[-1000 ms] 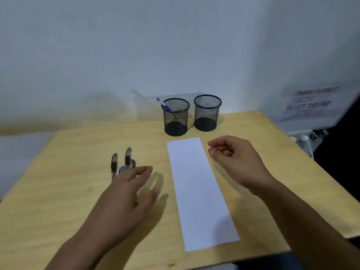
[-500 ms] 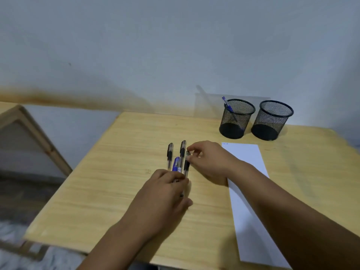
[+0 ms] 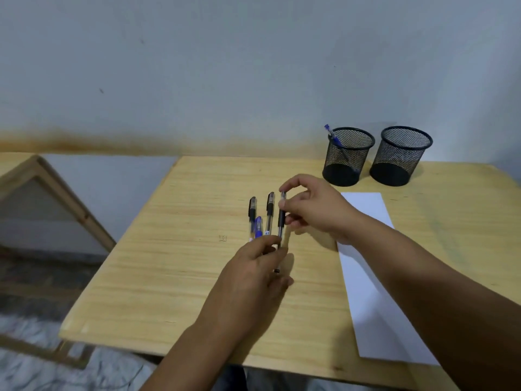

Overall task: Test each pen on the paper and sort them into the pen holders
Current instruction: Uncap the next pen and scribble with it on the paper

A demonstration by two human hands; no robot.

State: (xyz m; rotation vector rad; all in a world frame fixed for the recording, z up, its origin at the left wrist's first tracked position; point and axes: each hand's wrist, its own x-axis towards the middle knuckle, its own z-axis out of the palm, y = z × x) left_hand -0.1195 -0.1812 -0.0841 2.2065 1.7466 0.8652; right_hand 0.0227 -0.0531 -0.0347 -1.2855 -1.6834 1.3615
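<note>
In the head view, your right hand (image 3: 313, 207) pinches the cap end of a clear black-grip pen (image 3: 281, 221), and your left hand (image 3: 253, 275) holds its lower end. Three more pens (image 3: 260, 218) lie just left of it on the wooden desk (image 3: 169, 249). If you pull the cap too sharply, I think the pen may slip and scatter them.

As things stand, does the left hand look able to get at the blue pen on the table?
Probably yes: the left hand sits right at the near end of the blue pen, with nothing between them.
</note>
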